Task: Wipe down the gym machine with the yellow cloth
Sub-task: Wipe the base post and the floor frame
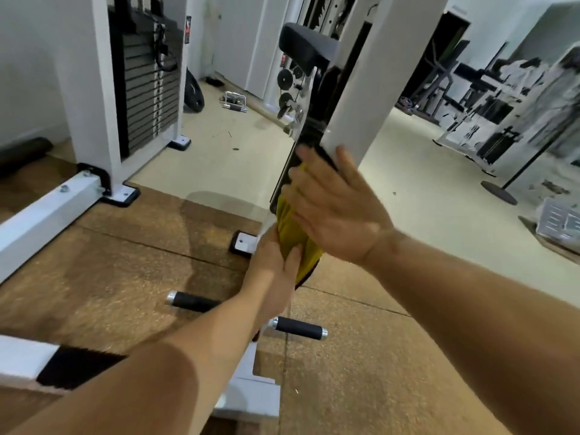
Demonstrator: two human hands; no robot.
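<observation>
Yellow cloth (287, 219) is held bunched against the black panel (314, 130) of the gym machine (351, 120), just left of the white post (361, 73), near the post's lower end.

Right hand (332, 208): laid flat on the cloth, fingers straight and spread, and pressed toward the panel. Fingertips reach the post's left edge. Nothing is gripped.

Left hand (271, 268): placed below the post and to its left, closed on the lower part of the cloth, with the thumb laid across the fabric. The lower end of the cloth is hidden behind both hands.

Also seen, all relative to the post:
- black seat pad (306, 47) mounted high on its left side
- weight stack (147, 89) in a white frame, well to the left
- weight plate (193, 92) leaned up beyond the stack, far left
- white foot plate (244, 243) on the floor (141, 246), lower left, just beside the left hand
- two black grips (299, 328) and (191, 301) with metal end caps, below it, on either side of the left forearm

The background right of the post is blurred, so details cannot be told.
</observation>
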